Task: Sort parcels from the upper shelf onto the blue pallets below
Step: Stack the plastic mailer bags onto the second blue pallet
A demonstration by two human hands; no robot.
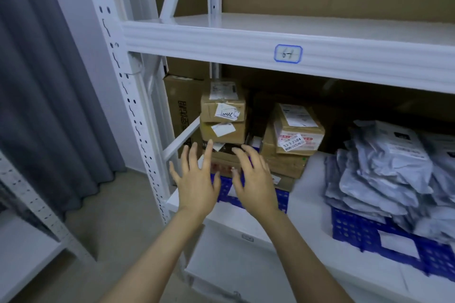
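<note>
Head view, reading from my remote seat: at far left hangs a grey pleated curtain (pixel 49 106), and beside it stands the white perforated steel upright (pixel 123 96) of the rack. From that upright the white upper shelf (pixel 246 39) runs to the right, with a small blue-outlined label (pixel 288 53) on its front beam. Beneath it, on the white lower shelf (pixel 310 179), a tall brown cardboard carton (pixel 181 106) stands on end against the rack's side. Just right of it I see a stack of small brown cardboard parcels (pixel 222 115) with white shipping stickers. In front of that stack my left hand (pixel 197 184) is raised with fingers straight and spread, holding nothing; its fingertips overlap the foot of the stack, but I cannot tell whether they touch it. My right hand (pixel 256 184) is just beside it, also spread and holding nothing. Between and below the two hands shows a blue plastic grid pallet (pixel 225 193) that carries these boxes. Further right stands a second stack of taped cardboard boxes (pixel 293 135), its top box tilted and bearing a red-and-white sticker. At far right a loose heap of grey plastic mailer bags (pixel 384 167) lies on a second blue grid pallet (pixel 357 226), apart from the boxes.
</note>
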